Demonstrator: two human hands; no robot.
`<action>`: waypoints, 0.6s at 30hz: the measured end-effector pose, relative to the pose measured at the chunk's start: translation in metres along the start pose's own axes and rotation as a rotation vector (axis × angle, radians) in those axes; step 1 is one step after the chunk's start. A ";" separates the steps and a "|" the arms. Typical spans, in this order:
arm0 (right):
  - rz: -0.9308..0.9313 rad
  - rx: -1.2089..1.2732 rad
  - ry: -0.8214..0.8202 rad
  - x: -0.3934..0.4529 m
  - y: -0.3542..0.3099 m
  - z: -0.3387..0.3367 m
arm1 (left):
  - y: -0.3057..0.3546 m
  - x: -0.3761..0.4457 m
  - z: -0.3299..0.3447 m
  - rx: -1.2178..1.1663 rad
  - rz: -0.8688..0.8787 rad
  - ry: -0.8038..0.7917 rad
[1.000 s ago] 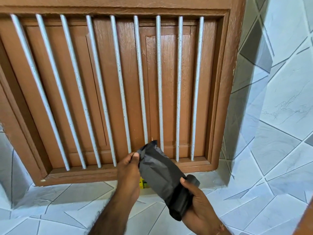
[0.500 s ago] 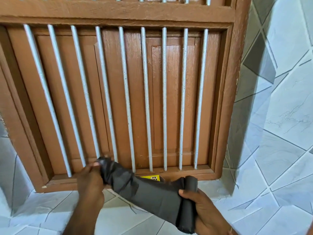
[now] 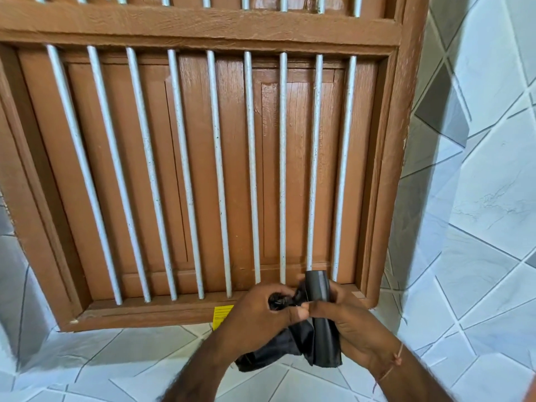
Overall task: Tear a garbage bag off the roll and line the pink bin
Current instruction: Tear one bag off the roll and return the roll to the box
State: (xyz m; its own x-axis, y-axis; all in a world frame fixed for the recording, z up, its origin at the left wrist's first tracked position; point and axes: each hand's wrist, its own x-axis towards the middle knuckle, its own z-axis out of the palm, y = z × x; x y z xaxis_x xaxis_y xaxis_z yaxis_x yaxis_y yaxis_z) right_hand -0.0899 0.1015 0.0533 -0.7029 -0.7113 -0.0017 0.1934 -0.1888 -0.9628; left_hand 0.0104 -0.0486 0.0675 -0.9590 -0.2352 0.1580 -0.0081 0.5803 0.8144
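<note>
Garbage bag roll point(image 3: 319, 288) clenched by right hand point(image 3: 356, 323), left hand point(image 3: 258, 317) gripping bag point(image 3: 278, 346), over tiled ledge point(image 3: 116, 358)

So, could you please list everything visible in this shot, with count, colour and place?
Garbage bag roll: one, dark grey, upright in the right hand, bottom centre.
Unrolled bag: one, black, bunched in the left hand and hanging below both hands.
Wooden frame: one, brown, filling most of the view.
Metal bars: nine in the main panel, whitish grey, upright across the frame.
Yellow label: one, under the frame's bottom edge.
Tiles: many, white and grey, wall and ledge.
Left hand: one, closed on the bag.
Right hand: one, around the roll.
</note>
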 end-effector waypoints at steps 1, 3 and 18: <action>0.010 -0.002 0.021 0.000 -0.001 -0.002 | 0.000 0.002 -0.002 -0.007 0.008 0.011; 0.033 0.044 0.019 -0.001 -0.003 -0.005 | -0.003 0.006 -0.010 0.017 0.011 0.059; 0.168 0.153 0.236 -0.001 0.015 -0.003 | -0.014 0.002 -0.069 -0.053 -0.081 0.235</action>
State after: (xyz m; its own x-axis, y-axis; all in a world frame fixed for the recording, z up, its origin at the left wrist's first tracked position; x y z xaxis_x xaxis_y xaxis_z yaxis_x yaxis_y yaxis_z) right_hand -0.0880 0.1017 0.0381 -0.7885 -0.5675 -0.2370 0.4080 -0.1944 -0.8920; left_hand 0.0277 -0.1106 0.0949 -0.8635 -0.4578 0.2117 -0.0616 0.5123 0.8566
